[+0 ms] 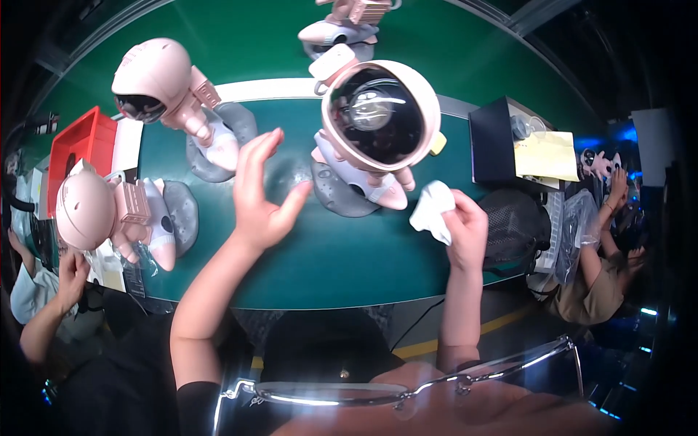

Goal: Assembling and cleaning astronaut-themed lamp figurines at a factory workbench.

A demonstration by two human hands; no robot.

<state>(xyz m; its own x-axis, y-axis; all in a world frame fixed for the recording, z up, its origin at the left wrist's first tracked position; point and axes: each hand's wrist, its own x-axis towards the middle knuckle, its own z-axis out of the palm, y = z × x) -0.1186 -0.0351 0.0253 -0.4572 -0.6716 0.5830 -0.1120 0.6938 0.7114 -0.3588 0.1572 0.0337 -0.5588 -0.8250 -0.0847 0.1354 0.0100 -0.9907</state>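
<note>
A green table point(291, 280) carries, centred, a pink astronaut figure point(374, 134); two companion figures point(167, 91) stand left, one's helmet markings unreadable. Black mesh bag point(512, 225) right, red bin point(103, 138) left. Left hand point(258, 203): fingers apart; right hand point(467, 227) pinches white cloth point(433, 211).

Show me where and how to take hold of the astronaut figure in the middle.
I'd grip its grey base, coming from the near left: the rounded edge juts out there beyond the rocket above it, and the open left hand is close. The wide, glossy visor looks a poorer hold. The right hand holds a white cloth.
</note>
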